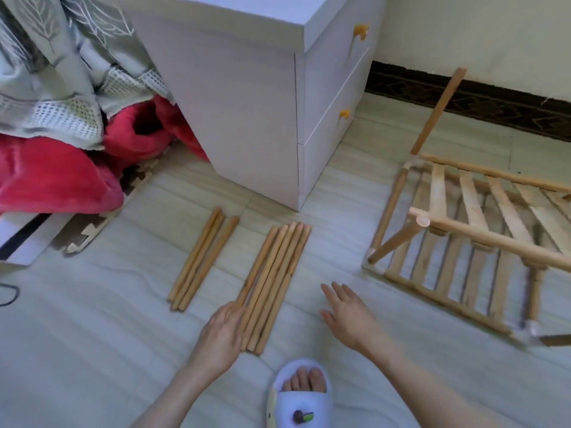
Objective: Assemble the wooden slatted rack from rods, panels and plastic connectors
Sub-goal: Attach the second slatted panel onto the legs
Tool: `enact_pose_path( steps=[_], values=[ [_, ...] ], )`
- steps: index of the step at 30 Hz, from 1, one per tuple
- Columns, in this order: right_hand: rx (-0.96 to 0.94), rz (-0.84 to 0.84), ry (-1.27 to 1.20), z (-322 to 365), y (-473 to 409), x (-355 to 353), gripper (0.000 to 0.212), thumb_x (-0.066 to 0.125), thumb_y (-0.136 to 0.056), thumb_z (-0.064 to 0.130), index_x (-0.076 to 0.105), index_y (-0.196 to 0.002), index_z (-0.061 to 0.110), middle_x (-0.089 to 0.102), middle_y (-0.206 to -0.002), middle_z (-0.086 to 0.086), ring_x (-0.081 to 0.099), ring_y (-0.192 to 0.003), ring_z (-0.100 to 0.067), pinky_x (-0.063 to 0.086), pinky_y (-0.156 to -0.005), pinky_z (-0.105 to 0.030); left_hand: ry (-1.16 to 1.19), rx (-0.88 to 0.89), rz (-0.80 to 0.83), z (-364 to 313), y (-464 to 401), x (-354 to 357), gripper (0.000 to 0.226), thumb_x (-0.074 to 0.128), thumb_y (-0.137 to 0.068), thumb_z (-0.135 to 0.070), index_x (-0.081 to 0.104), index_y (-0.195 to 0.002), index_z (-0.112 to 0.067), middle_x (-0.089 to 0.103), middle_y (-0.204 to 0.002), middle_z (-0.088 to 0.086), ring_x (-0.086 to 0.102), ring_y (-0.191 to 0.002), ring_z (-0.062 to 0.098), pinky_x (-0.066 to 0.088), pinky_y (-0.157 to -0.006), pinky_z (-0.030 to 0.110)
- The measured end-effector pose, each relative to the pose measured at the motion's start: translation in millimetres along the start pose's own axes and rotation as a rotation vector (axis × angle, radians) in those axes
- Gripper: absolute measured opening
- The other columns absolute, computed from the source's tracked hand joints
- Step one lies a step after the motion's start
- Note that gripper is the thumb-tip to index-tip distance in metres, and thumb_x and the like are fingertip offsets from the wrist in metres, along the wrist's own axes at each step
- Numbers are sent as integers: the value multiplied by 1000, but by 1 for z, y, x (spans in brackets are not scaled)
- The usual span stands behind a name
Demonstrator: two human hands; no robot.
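Head view is showing us crouching over the floor [92, 350] with two groups of rods laid out. Our left hand [221, 335] is lying with straight fingers against the left edge of the near bundle [273, 285], touching it and gripping nothing. Our right hand [346, 313] is hovering just right of that bundle, fingers spread wide, holding nothing. A smaller bundle [202, 262] is lying to the left, apart from the first. The half-built rack [472, 230], slats already joined to rods through pale plastic connectors [412, 163], is sitting well off to the right, one rod standing up from its corner.

We are judging that we are picking the next rod. To do this well, we should be pinching a single rod near its middle and lifting it clear so the rest are not rolling apart, then carrying it to an open connector on the rack.

We are seeing no brand, label or readable writing anywhere, not on the cabinet [247, 103] nor on the slipper [301, 400].
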State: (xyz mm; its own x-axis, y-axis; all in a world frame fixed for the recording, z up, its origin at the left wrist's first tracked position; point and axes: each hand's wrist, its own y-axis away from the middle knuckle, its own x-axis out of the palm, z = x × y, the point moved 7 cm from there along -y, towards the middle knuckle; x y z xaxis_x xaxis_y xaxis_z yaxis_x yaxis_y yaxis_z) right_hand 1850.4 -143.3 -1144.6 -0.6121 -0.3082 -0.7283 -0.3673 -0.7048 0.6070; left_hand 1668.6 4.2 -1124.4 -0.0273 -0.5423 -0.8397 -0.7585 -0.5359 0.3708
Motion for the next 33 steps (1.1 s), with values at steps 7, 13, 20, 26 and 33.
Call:
enact_pose_path(
  steps=[7,13,20,26,33],
  values=[
    [-5,65,192,-23,-18,35,65,38,-98,33,-2,-150,28,-17,-157,-4,-13,-144,-28,0,-115,-45,-46,69,-108,-11,-38,27,34,72,-67,-7,64,-101,-13,58,-88,6,60,-77,28,54,-61,35],
    [4,99,216,-32,-20,46,72,41,-97,37,-9,-148,30,-25,-155,-1,-20,-142,-29,-1,-115,-48,-77,-56,-102,-43,-55,54,59,87,-58,-15,58,-109,-6,56,-94,15,59,-83,33,55,-69,39],
    [19,83,181,-34,-20,50,73,40,-97,35,-11,-148,30,-27,-154,0,-23,-141,-29,-5,-114,-49,-217,-120,-121,-43,-58,61,43,89,-53,-15,62,-86,-5,55,-82,14,59,-75,31,52,-59,37],
    [25,116,135,-32,-18,43,68,42,-97,34,-1,-150,30,-22,-155,0,-18,-143,-26,1,-117,-46,-227,-234,-43,-39,-52,67,23,81,-67,-14,67,-83,-7,59,-85,11,61,-79,29,48,-57,34],
    [183,70,-481,-24,13,2,42,41,-99,37,53,-130,11,54,-134,-8,49,-124,-22,35,-97,-24,343,-309,114,-51,-27,37,4,60,-87,-17,62,-89,-19,58,-87,-6,58,-91,17,42,-73,26]
  ],
)
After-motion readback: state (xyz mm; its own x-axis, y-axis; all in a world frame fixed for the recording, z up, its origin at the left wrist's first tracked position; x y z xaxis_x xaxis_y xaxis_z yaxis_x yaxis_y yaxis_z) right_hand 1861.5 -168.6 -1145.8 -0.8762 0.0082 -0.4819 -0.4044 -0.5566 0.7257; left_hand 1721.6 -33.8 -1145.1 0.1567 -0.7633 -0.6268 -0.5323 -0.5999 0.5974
